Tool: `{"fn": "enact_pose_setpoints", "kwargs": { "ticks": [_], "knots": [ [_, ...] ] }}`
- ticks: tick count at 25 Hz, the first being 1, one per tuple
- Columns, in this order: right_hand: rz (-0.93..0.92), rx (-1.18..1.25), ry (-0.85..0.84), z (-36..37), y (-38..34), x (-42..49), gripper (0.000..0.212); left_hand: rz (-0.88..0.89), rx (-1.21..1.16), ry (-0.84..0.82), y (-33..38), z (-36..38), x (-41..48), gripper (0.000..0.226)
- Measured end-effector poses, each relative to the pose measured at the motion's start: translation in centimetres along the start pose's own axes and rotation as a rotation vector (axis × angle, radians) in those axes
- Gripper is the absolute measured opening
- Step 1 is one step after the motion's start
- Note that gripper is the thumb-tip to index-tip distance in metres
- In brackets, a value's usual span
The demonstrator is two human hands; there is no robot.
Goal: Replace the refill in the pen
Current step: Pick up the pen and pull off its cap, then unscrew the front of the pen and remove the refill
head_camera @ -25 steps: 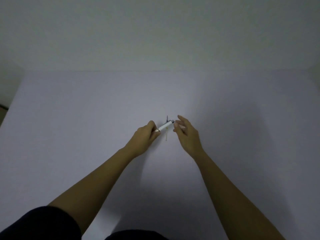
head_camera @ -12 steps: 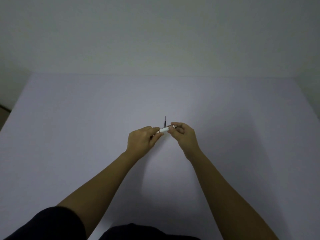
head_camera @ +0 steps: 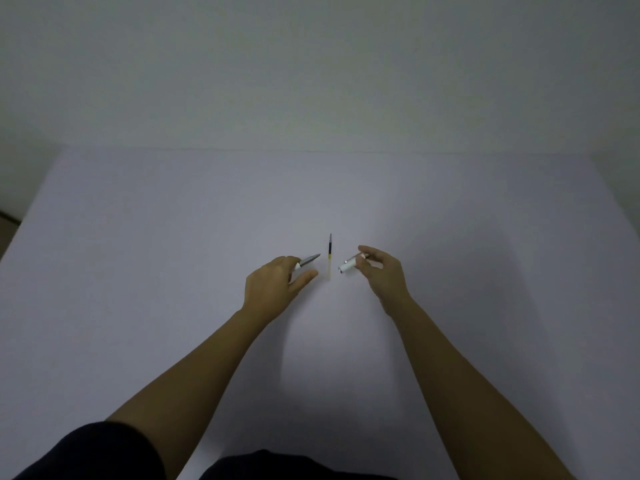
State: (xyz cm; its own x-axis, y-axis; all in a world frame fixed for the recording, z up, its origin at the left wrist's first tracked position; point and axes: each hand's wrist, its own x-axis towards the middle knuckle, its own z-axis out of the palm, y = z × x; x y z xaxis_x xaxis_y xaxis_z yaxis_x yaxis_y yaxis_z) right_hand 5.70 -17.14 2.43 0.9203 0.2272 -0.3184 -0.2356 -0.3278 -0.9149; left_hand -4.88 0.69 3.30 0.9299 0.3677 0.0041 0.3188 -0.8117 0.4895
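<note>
Lying between both hands, refill (head_camera: 329, 257)

I see a pale lavender counter (head_camera: 138, 271) that fills the lower part of the view and extends well past the left grip (head_camera: 273, 289) and the right grip (head_camera: 384, 275) on both sides. Its far edge runs straight across, well beyond both grips, where it meets a plain grey-green wall (head_camera: 311, 64). To the far left of the left grip, the counter edge slants toward me; a narrow dark strip (head_camera: 6, 216) shows outside it, and I cannot tell what it is. Lighting is dim. The counter is brightest just beyond the grips and darkens nearer to me, with soft shadows (head_camera: 304, 375) there.
</note>
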Motion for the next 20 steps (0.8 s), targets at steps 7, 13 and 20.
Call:
{"fn": "enact_pose_setpoints", "kwargs": {
  "ticks": [7,13,20],
  "knots": [
    [0.034,-0.467,-0.06,0.8,2.4,2.4,0.029,-0.083,-0.109,-0.019,0.0,0.0,1.3,0.037],
    [0.005,-0.572,-0.043,1.3,3.1,2.9,0.029,-0.125,-0.144,-0.021,0.0,0.6,1.8,0.039],
    [-0.008,-0.574,-0.084,0.5,1.6,2.9,0.035,-0.091,-0.231,-0.089,0.1,-0.2,2.0,0.021]
  ]
}}
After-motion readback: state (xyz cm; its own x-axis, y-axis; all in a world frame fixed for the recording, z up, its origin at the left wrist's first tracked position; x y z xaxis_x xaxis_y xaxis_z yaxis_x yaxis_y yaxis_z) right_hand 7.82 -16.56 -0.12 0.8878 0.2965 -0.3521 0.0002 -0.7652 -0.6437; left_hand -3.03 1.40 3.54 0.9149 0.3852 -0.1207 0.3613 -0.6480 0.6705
